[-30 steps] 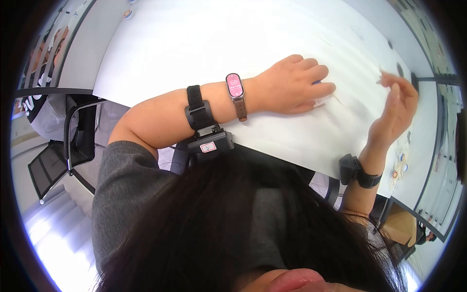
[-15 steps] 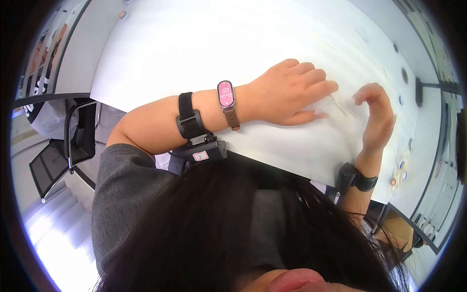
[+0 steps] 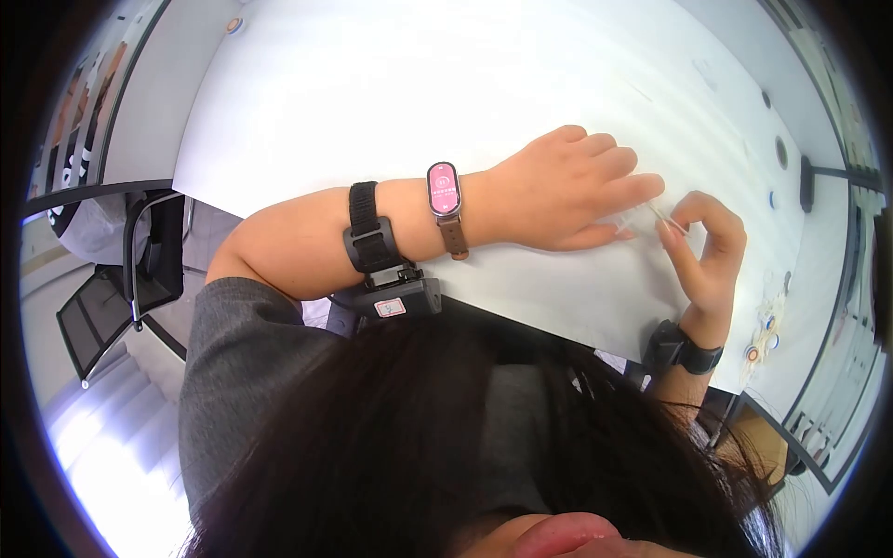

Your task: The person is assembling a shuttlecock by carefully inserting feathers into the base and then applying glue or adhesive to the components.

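Observation:
My left hand (image 3: pixel 579 191) hovers over the white table, fingers curled and closed around a small piece of clear plastic (image 3: pixel 636 221). Thin pale sticks (image 3: pixel 658 213) jut out of its grip towards the right. At their far ends, the thumb and index finger of my right hand (image 3: pixel 714 249) come together in a pinch. The plastic is partly hidden by the left fingers. A fitness band (image 3: pixel 445 189) with a pink screen sits on my left wrist.
The white table (image 3: pixel 353 93) spreads in front of me. Near its right edge lies a cluster of pale sticks and small round pieces (image 3: pixel 761 344). Another round piece (image 3: pixel 234 25) is at the far left. A black chair (image 3: pixel 153 251) stands to the left.
My right hand has moved left to the stick ends, and its thumb and index finger have closed there. My left hand has shifted slightly right and towards me.

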The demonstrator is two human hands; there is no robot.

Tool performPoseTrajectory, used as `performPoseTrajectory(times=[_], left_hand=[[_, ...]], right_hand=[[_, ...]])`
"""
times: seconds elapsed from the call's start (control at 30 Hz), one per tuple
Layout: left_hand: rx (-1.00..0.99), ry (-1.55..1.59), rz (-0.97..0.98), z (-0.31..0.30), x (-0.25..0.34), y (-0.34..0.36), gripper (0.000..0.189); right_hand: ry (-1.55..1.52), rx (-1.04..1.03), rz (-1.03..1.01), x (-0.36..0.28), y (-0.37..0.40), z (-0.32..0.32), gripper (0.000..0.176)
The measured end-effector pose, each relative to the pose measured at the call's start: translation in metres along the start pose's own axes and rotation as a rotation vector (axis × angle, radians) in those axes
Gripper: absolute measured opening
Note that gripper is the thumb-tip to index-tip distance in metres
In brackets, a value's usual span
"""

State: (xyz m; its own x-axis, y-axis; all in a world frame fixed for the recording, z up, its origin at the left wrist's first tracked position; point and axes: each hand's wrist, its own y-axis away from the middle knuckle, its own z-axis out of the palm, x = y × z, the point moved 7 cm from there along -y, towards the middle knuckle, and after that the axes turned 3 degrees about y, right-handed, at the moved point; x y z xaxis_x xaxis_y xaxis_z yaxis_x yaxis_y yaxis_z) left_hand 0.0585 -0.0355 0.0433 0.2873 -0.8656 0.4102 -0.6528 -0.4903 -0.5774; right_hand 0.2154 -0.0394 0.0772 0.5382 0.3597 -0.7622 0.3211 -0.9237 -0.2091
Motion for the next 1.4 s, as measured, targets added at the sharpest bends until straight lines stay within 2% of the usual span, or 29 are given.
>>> performPoseTrajectory(times=[0.63, 0.73, 1.1, 1.33, 1.4], left_hand=[[0.014, 0.020, -0.002, 0.002, 0.000, 0.002, 0.053], [-0.043, 0.017, -0.010, 0.004, 0.000, 0.002, 0.054], [-0.044, 0.022, 0.013, 0.004, 0.003, 0.002, 0.057], [-0.066, -0.011, 0.013, 0.004, 0.003, 0.001, 0.058], [-0.061, -0.004, 0.010, 0.003, 0.003, 0.002, 0.058]], right_hand=[[-0.002, 0.001, 0.023, 0.002, 0.004, 0.009, 0.006], [0.049, -0.009, 0.015, 0.001, 0.005, 0.007, 0.006], [0.051, -0.001, -0.012, -0.005, 0.005, 0.007, 0.010], [0.015, -0.028, 0.024, -0.005, 0.005, 0.009, 0.008], [0.043, -0.098, -0.003, -0.004, 0.005, 0.008, 0.006]])
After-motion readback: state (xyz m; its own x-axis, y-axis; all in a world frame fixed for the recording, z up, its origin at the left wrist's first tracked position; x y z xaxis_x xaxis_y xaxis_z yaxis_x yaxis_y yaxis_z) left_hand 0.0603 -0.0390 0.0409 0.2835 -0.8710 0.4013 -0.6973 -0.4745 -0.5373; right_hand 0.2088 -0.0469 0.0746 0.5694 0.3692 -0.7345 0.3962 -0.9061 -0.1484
